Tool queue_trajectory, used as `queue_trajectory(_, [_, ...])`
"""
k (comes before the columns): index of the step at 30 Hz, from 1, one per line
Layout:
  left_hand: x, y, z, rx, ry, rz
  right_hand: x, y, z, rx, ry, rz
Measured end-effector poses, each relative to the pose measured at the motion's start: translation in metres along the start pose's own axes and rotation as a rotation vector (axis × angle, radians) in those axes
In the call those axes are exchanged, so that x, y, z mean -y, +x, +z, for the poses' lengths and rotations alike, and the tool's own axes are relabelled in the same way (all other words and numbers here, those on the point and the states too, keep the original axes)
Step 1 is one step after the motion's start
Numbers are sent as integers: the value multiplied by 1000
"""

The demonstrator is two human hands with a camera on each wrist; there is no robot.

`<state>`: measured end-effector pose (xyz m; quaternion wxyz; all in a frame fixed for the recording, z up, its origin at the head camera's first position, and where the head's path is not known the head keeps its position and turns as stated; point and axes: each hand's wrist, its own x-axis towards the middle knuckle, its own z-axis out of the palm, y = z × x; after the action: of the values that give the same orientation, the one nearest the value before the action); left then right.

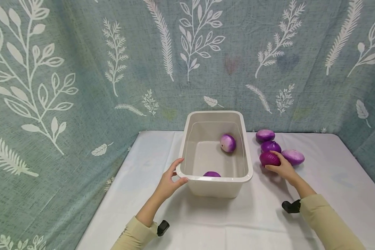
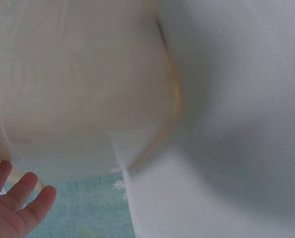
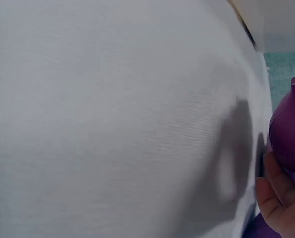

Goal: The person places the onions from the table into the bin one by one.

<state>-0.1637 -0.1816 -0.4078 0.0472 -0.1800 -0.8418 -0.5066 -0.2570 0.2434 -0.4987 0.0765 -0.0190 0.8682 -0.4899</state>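
Note:
A pale plastic bin [image 1: 218,189] stands on the table. My left hand [image 1: 170,180] holds its near left corner, thumb at the front and fingers along the left side; several of those fingers [image 2: 38,206] show in the left wrist view. With its thumb and fingers, my right hand [image 1: 282,168] grips a reddish-purple onion [image 1: 269,159] right of the bin. That onion [image 3: 291,131] has its stem end up in the right wrist view. Inside the bin lie a purple-and-white onion [image 1: 228,143] and a purple onion [image 1: 212,174], the latter partly hidden by the near wall.
Beside the right hand are a light purple onion [image 1: 293,157], a dark purple onion [image 1: 271,147] and a two-toned onion [image 1: 265,135] at the back. A white cloth [image 1: 206,222] covers the table. Behind hangs a blue-green leaf-patterned curtain [image 1: 137,69].

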Motion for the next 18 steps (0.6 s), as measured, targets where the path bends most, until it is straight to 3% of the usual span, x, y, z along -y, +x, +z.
queue_trajectory(8, [-1,-1,0,-6,26,2,15,-2,-12,-18,-8,-57])
queue_trajectory(18, [-1,-1,0,2,-14,7,37,-2,-28,15,-5,-32])
